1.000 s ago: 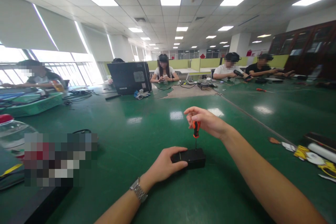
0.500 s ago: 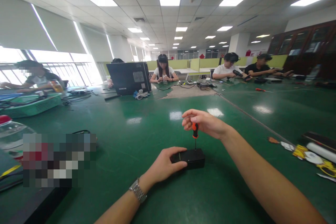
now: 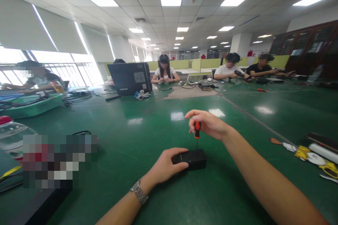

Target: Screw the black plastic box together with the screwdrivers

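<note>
A small black box (image 3: 194, 158) lies flat on the green table (image 3: 148, 130) in front of me. My left hand (image 3: 165, 164), with a metal watch on the wrist, grips the box's left end. My right hand (image 3: 208, 123) pinches the orange-and-black handle of a small screwdriver (image 3: 196, 134). The screwdriver stands upright with its tip on the top of the box.
A plastic bottle (image 3: 10, 137) and a blurred patch sit at the left. A green basket (image 3: 31, 105) and a laptop (image 3: 130, 78) stand further back. Yellow-and-white items (image 3: 314, 154) lie at the right edge. Several people work at the far side of the table.
My right hand's fingers have shifted slightly around the screwdriver handle, which stays upright on the box. My left hand and the box have not moved.
</note>
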